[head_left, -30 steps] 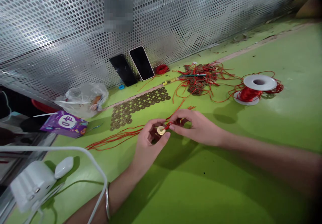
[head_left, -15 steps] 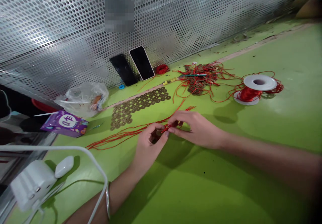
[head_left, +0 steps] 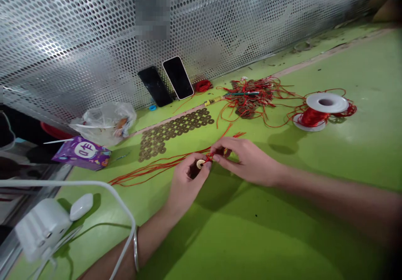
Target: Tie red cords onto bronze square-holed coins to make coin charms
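My left hand (head_left: 189, 174) pinches a brass-coloured coin with a hole (head_left: 199, 164), where red cord (head_left: 208, 157) is tied on. Close beside it, my right hand (head_left: 243, 158) is closed, thumb and forefinger pinching the same red cord. Both hands hover over the green table, fingertips almost touching. Long cut red cords (head_left: 147, 172) lie behind and to the left of the hands. Beyond them, flat holed coins (head_left: 174, 129) are laid out in rows. Farther back is a tangled heap of corded coins (head_left: 248, 99).
A white spool of red cord (head_left: 326, 103) stands at right. Two phones (head_left: 178, 78) lean on the perforated metal wall (head_left: 201, 32). At left are a purple box (head_left: 82, 152), a plastic bag (head_left: 103, 123), a white charger (head_left: 42, 227) and a white cable (head_left: 103, 185) crossing above my left forearm.
The coin in my left hand has tilted and now shows its bright face. My right fingertips have shifted slightly while keeping hold of the cord.
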### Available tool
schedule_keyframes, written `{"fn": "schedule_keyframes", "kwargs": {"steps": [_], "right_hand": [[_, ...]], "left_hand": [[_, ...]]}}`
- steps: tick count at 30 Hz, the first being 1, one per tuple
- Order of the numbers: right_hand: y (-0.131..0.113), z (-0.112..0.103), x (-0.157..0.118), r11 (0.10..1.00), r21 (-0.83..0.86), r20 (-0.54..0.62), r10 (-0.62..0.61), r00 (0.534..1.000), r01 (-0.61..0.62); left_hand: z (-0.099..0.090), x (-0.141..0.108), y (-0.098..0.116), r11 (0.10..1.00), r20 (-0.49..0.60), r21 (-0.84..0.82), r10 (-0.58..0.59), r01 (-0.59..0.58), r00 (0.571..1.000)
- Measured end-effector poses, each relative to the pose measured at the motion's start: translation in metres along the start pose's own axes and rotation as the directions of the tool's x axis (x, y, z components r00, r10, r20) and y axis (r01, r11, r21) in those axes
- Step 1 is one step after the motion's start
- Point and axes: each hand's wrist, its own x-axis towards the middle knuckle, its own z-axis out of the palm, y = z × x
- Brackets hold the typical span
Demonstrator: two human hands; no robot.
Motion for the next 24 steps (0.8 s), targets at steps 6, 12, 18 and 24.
{"fn": "schedule_keyframes", "kwargs": {"steps": [6,12,18,24], "right_hand": [[0.005,0.003,-0.001,0.998,0.057,-0.008,0.036,0.999,-0.035],[0.002,0.000,-0.003,0.987,-0.117,-0.197,-0.136,0.971,0.114],[-0.010,-0.002,-0.010,0.970,-0.206,0.225,-0.080,0.971,0.128],[0.004,0.004,-0.006,0.957,-0.280,0.151,0.116,0.982,-0.070]], "left_hand": [[0.001,0.001,0.001,1.000,-0.015,0.008,0.026,-0.025,1.000],[0.001,0.003,0.003,0.992,-0.090,-0.118,-0.057,0.047,0.994],[0.000,0.005,0.003,0.940,-0.228,-0.336,-0.139,0.057,0.964],[-0.002,0.004,-0.001,0.941,-0.180,-0.339,-0.051,-0.013,0.982]]}}
